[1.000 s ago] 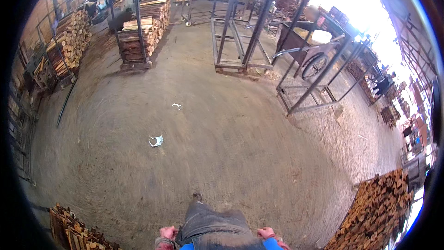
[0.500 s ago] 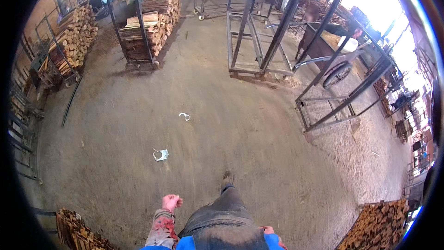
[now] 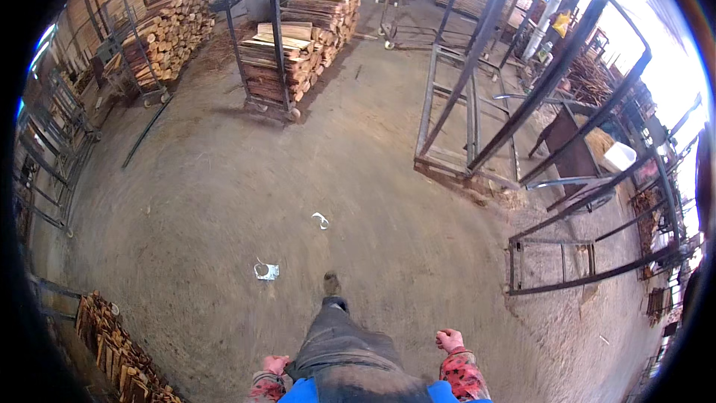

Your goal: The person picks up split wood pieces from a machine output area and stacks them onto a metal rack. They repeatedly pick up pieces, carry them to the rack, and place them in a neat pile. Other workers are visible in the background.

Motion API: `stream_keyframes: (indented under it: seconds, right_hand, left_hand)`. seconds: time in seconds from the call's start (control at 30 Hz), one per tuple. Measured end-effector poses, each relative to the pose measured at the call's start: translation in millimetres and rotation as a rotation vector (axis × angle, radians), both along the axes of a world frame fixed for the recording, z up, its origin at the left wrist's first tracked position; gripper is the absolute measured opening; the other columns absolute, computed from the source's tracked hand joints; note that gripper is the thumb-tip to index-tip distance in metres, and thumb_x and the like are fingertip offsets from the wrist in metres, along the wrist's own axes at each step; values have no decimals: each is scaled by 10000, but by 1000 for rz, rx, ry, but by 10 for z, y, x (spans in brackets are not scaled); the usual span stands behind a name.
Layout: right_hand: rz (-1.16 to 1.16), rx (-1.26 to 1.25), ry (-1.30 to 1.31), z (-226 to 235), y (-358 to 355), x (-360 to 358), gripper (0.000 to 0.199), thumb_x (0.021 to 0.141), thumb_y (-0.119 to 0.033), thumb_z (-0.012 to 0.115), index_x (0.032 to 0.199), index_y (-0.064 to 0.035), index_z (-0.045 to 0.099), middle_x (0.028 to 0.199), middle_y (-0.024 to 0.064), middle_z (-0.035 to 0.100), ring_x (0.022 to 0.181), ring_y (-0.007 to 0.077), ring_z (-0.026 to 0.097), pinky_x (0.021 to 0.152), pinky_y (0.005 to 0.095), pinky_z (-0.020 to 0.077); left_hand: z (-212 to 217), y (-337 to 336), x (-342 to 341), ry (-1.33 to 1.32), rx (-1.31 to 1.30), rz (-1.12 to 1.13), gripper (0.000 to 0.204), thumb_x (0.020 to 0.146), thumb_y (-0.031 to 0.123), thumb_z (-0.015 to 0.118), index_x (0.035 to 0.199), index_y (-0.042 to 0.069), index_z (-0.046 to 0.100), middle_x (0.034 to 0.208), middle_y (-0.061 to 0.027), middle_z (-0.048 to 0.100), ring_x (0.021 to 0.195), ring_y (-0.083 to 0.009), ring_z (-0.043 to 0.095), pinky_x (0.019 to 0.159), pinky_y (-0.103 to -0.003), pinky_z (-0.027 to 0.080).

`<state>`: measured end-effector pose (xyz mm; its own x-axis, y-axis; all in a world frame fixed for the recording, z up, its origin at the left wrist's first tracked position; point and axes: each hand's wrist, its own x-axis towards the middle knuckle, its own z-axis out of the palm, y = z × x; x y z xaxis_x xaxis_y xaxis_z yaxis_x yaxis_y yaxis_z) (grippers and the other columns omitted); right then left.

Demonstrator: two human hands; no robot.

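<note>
My left hand (image 3: 276, 364) hangs low beside my left thigh, its fingers curled in and no object showing in it. On the other side, my right hand (image 3: 449, 339) swings a little forward of my hip, closed in a loose fist around nothing visible. Both forearms are in red patterned sleeves. One booted foot (image 3: 332, 282) is stretched ahead on the concrete floor (image 3: 224, 201). Neither hand touches anything around it. Nearest in front lie two white scraps: a flat one with a curved strip (image 3: 267, 272) and a small curled one (image 3: 320, 220).
A wheeled rack stacked with split wood (image 3: 298, 45) stands ahead left, with another wood stack (image 3: 168, 26) behind. Metal frames (image 3: 466, 157) rise ahead right, a lower one (image 3: 552, 287) nearer. A metal bar (image 3: 145, 134) lies at left. More wood (image 3: 119, 351) sits near left.
My right hand has swung forward into fuller view, while my left hand has dropped back. The racks and floor scraps appear closer, and the view has turned somewhat left.
</note>
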<state>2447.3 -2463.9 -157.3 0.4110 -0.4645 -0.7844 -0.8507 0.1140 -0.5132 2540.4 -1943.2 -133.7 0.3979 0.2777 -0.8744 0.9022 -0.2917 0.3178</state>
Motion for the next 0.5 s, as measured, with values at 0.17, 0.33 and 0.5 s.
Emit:
stream_keyframes:
  seconds: [0.17, 0.33, 0.5]
  right_hand:
    - [0, -12, -43, -155, -69, 599, 299, 791, -187, 594, 985, 40, 616, 703, 85, 631, 574, 143, 593, 506, 281, 491]
    - [-116, 24, 81, -202, 147, 690, 312, 753, -233, 615, 930, 22, 651, 700, 85, 642, 566, 145, 595, 518, 291, 488]
    - [-70, -41, 160, 187, 340, 1112, 359, 716, -274, 635, 920, 20, 664, 792, 121, 669, 718, 182, 629, 664, 321, 489]
  left_hand:
    - [-116, -417, 1113, 25, -40, 2, 179, 764, 131, 647, 742, -46, 627, 737, -140, 654, 588, -196, 621, 490, -315, 504]
    - [-659, -623, 2398, -117, -249, 5, 136, 806, 101, 602, 792, -32, 574, 696, -123, 634, 556, -201, 613, 473, -328, 505]
    - [-388, -1143, 3828, -226, -375, 14, 100, 830, 85, 568, 802, 8, 511, 707, -130, 629, 544, -191, 600, 474, -318, 509]
